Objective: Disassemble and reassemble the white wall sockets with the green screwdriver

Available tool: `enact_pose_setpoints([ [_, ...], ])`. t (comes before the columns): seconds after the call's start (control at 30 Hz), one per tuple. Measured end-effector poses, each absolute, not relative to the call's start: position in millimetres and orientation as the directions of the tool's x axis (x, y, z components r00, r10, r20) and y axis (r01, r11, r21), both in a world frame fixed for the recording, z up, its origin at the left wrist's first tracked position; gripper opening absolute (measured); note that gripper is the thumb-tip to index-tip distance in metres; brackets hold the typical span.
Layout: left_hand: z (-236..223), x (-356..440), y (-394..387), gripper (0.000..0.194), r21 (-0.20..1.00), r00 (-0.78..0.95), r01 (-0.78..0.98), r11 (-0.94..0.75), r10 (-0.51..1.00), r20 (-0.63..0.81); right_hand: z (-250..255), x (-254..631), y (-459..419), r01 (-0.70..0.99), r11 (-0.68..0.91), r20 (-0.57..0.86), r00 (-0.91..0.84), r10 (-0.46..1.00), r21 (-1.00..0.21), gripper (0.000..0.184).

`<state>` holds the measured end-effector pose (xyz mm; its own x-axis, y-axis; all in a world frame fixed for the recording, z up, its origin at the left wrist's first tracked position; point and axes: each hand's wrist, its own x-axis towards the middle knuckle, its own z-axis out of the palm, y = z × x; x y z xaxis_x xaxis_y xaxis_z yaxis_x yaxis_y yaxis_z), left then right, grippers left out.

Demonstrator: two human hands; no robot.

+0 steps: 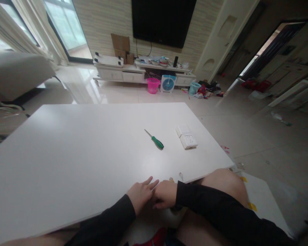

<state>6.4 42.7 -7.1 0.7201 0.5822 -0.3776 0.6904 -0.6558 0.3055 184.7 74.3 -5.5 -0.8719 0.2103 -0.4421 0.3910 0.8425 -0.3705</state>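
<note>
My left hand rests at the near edge of the white table, its fingers stretched out and a little apart. Against those fingertips is my right hand, its fingers curled in; anything inside them is hidden. Just beyond the right wrist lie a small yellowish piece and a small pale piece, too small to name. Farther in on the tabletop is a screwdriver with a green handle, its tip pointing away and left. To its right sits a white wall socket, touching a second white plate.
My knee is by the table's near right edge, beside a low white surface with yellow marks. Across the floor stand a pink basket, a blue fan and a white TV cabinet. A sofa is at the left.
</note>
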Motion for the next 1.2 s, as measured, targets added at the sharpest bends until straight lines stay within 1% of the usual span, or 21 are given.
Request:
enact_pose_setpoints([
  [0.1,-8.9,6.8,43.2,0.046,0.305,0.718,0.692,-0.654,0.582,-0.381,-5.7,184.5,76.7,0.401,0.832,-0.449,-0.868,0.212,-0.383,0.027],
  [0.3,-10.6,5.9,42.7,0.046,0.343,0.729,0.684,-0.644,0.595,-0.338,-11.1,185.8,76.9,0.429,0.808,-0.462,-0.858,0.225,-0.403,0.026],
  [0.47,-9.9,6.5,42.1,0.045,0.311,0.719,0.692,-0.651,0.591,-0.365,-10.9,186.1,77.1,0.442,0.801,-0.467,-0.852,0.235,-0.404,0.028],
  [0.7,-13.9,5.1,42.3,0.046,0.341,0.733,0.681,-0.649,0.599,-0.323,-8.3,185.2,76.9,0.457,0.797,-0.482,-0.842,0.243,-0.395,0.028],
  [0.97,-14.3,6.5,42.4,0.046,0.296,0.727,0.683,-0.667,0.586,-0.358,-10.5,186.1,77.3,0.450,0.798,-0.480,-0.845,0.235,-0.401,0.028],
  [1.2,-15.6,5.5,42.3,0.045,0.304,0.732,0.680,-0.668,0.592,-0.338,-11.8,186.1,77.1,0.440,0.805,-0.469,-0.852,0.234,-0.398,0.028],
])
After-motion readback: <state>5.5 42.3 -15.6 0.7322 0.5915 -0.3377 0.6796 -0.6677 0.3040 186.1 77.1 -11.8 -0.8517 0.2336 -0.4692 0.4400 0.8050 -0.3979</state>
